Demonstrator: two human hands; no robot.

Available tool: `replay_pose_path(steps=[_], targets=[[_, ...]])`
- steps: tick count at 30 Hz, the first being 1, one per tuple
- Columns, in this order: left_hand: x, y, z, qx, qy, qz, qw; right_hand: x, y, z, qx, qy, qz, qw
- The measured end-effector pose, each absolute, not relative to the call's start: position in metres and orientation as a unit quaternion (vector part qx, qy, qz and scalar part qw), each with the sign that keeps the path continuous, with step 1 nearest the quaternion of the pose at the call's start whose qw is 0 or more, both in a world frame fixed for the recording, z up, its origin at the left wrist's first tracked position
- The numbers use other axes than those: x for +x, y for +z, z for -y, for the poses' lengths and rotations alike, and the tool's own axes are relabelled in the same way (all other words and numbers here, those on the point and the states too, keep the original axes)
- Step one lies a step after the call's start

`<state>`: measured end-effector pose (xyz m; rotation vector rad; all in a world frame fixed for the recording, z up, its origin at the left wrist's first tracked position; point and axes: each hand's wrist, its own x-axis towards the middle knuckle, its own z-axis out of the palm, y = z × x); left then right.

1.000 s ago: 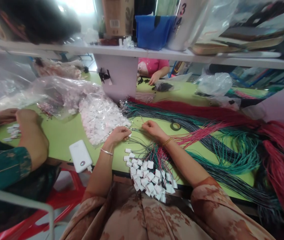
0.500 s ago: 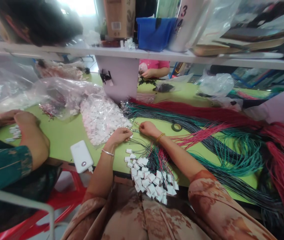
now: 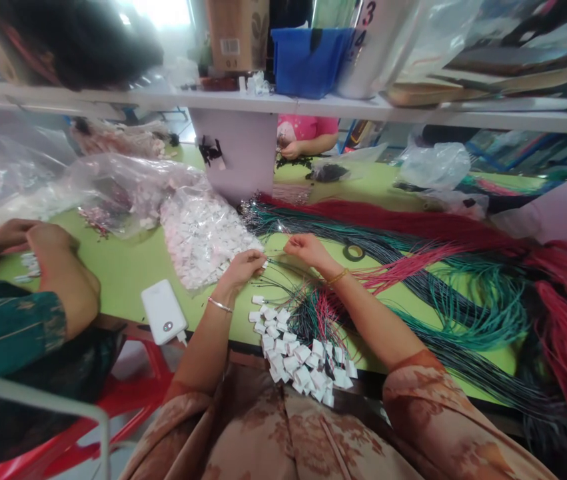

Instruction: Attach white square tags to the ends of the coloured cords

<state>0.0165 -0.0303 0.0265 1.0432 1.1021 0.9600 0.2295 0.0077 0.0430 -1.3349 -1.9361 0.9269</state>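
Note:
My left hand (image 3: 243, 269) is closed in a pinch on a small white connector (image 3: 264, 264), only its edge showing at the fingertips. A little to the right, my right hand (image 3: 310, 253) is also closed, thumb against finger, on what looks like a thin wire (image 3: 276, 251) running toward the left hand. Below both hands hangs a bundle of dark, green and red wires (image 3: 308, 319). White connectors (image 3: 290, 365) cluster at its end over the table's front edge. A clear bag of white connectors (image 3: 203, 233) lies just left of my left hand.
Long red wires (image 3: 413, 227) and green wires (image 3: 483, 307) stretch across the right side. A black tape roll (image 3: 354, 252) lies near my right hand, a white power bank (image 3: 164, 312) at left. A co-worker's arm (image 3: 66, 267) rests farther left. A shelf (image 3: 173, 101) crosses overhead.
My right hand has moved right and slightly up, widening the gap between the hands. My left hand has shifted slightly up and stays pinched.

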Motion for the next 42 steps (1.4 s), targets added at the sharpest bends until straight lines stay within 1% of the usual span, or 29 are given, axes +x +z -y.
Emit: replay_pose_path(steps=[4,9,12,18,21,27,32,38,42], targets=[[0.027,0.032,0.033,0.407,0.464,-0.447,0.647,0.231,0.055,0.009,-0.456,0.393,0.720,0.345],[0.034,0.034,0.036,0.411,0.459,-0.417,0.668,0.225,0.057,0.022,-0.458,0.357,0.741,0.338],[0.036,0.032,0.037,0.414,0.458,-0.421,0.665,0.221,0.054,0.024,-0.456,0.377,0.738,0.325],[0.037,0.029,0.035,0.368,0.471,-0.395,0.698,0.220,0.050,0.028,-0.486,0.381,0.691,0.375],[0.038,0.029,0.035,0.354,0.469,-0.387,0.711,0.220,0.045,0.031,-0.488,0.387,0.686,0.376],[0.039,0.030,0.036,0.341,0.480,-0.372,0.717,0.217,0.031,0.031,-0.495,0.410,0.659,0.392],[0.039,0.031,0.036,0.348,0.480,-0.373,0.714,0.214,0.027,0.031,-0.516,0.406,0.636,0.406],[0.044,0.024,0.036,0.363,0.474,-0.399,0.696,0.206,0.024,0.035,-0.521,0.393,0.652,0.387],[0.046,0.023,0.035,0.345,0.477,-0.413,0.695,0.207,0.027,0.037,-0.499,0.377,0.677,0.388]])
